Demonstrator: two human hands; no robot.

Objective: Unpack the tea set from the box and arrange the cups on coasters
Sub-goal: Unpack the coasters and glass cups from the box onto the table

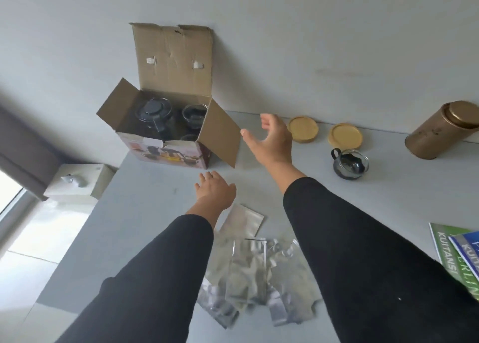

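Observation:
An open cardboard box (171, 151) stands at the back of the grey table against the wall, flaps spread. Inside I see a glass teapot with a dark lid (155, 113) and a glass cup (195, 114); part of a second cup shows below it. One glass cup with a dark handle (350, 163) stands on the table to the right. Behind it lie two round wooden coasters (303, 129) (345, 136), both bare. My right hand (272, 139) hovers open just right of the box's flap. My left hand (215, 190) is open, palm down, in front of the box.
A gold cylindrical tin (440, 130) lies tilted at the far right. Several clear and silver plastic pouches (254, 278) lie between my forearms. Green and blue booklets (461, 257) sit at the right edge. A white box (77, 182) is beyond the table's left edge.

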